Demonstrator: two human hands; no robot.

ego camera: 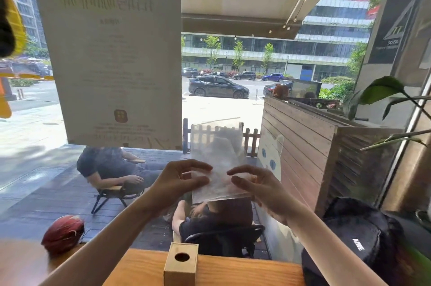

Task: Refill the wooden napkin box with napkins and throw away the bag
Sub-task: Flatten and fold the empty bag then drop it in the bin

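I hold a clear plastic bag up in front of the window, well above the table. It stands upright and looks see-through, with no napkins visible inside. My left hand pinches its lower left edge. My right hand has its fingers on the lower right part. Below, at the table's far edge, stands the wooden napkin box, upright, with a round hole in its top face.
The wooden table runs along a large window. A red helmet lies at the left, a black backpack at the right, plant leaves above it. A paper poster hangs on the glass. People sit outside.
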